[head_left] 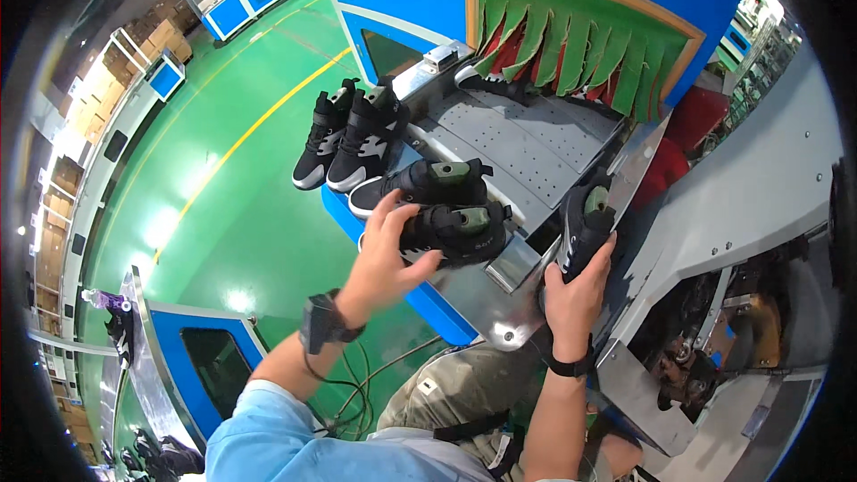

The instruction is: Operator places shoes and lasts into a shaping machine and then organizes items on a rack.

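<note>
My right hand (577, 300) grips a black high-top sneaker (586, 230) at the right side of the metal table, its opening turned upward. My left hand (382, 261) has its fingers apart in front of the nearer of two black sneakers (457, 228) lying side by side, and covers part of its toe. I cannot tell whether my fingers touch it. Just behind lies the other black sneaker (420, 184), with a grey toe and a green lining. Farther left, a pair of black and grey sneakers (361, 138) stands on the table's edge.
A perforated metal plate (527, 138) leads to a blue machine with a green strip curtain (580, 36); more shoes (491, 82) show beneath the strips. At right stands a grey machine (741, 178) with exposed parts. A cable (364, 384) hangs by my left arm over the green floor (241, 214).
</note>
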Motion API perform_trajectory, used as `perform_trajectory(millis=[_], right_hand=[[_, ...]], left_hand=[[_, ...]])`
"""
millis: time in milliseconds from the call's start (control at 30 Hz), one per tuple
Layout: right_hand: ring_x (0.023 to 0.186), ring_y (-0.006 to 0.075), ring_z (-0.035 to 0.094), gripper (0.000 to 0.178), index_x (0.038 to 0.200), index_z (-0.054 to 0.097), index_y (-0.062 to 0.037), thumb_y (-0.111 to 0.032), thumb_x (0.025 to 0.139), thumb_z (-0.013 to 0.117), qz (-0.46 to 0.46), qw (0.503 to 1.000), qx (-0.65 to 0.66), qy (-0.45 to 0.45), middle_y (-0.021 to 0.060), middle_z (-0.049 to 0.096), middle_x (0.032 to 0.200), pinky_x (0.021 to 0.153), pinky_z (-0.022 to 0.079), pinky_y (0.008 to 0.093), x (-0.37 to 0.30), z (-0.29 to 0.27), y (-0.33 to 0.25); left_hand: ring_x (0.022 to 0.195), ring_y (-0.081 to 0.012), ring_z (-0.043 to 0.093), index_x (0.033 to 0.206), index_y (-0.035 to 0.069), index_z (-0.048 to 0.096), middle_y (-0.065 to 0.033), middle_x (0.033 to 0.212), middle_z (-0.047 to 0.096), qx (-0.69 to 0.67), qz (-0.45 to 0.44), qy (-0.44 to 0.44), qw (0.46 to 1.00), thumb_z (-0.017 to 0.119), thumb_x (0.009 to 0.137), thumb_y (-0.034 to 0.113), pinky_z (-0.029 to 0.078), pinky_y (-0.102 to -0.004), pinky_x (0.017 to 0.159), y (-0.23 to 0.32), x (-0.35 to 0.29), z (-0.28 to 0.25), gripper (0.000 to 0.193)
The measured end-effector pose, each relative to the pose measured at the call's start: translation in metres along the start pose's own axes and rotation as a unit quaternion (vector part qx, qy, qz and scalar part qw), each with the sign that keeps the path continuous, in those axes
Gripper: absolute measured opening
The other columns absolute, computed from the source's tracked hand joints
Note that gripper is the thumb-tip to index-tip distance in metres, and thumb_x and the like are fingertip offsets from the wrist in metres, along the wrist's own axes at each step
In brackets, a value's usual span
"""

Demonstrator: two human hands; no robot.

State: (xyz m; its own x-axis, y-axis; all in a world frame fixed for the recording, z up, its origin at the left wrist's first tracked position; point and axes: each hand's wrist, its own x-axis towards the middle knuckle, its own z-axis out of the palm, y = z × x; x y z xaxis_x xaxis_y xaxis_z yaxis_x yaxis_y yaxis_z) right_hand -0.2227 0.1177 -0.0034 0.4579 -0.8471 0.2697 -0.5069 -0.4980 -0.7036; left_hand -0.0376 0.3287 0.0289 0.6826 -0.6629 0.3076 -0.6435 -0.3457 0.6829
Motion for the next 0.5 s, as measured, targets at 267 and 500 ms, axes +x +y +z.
perform_trajectory(millis=[267, 500], right_hand=[[0.141, 0.0464, 0.035, 0.096, 0.156, 0.013, 0.0037, -0.016, 0.083, 0.071, -0.005, 1.0, 0.02, -0.015, 0.0297, 0.032, 0.155, 0.117, 0.032, 0.0474, -0.006, 0.001, -0.004], [0.139, 0.0458, 0.039, 0.096, 0.156, 0.013, 0.0036, -0.016, 0.083, 0.071, -0.002, 1.0, -0.001, 0.009, 0.0315, 0.033, 0.153, 0.115, 0.036, 0.0475, -0.004, 0.002, -0.003]], left_hand=[[0.096, -0.0382, 0.056, 0.098, -0.002, 0.062, -0.0193, 0.101, 0.059, 0.066, 0.04, 0.234, 0.969, 0.062, 0.09, 0.013, 0.046, -0.0448, 0.088, -0.003, 0.021, 0.049, 0.017], [0.092, -0.0237, 0.057, 0.099, -0.005, 0.069, -0.0138, 0.099, 0.06, -0.115, -0.043, 0.139, 0.983, 0.048, 0.087, 0.01, 0.043, -0.0304, 0.084, -0.004, 0.025, 0.028, 0.029]])
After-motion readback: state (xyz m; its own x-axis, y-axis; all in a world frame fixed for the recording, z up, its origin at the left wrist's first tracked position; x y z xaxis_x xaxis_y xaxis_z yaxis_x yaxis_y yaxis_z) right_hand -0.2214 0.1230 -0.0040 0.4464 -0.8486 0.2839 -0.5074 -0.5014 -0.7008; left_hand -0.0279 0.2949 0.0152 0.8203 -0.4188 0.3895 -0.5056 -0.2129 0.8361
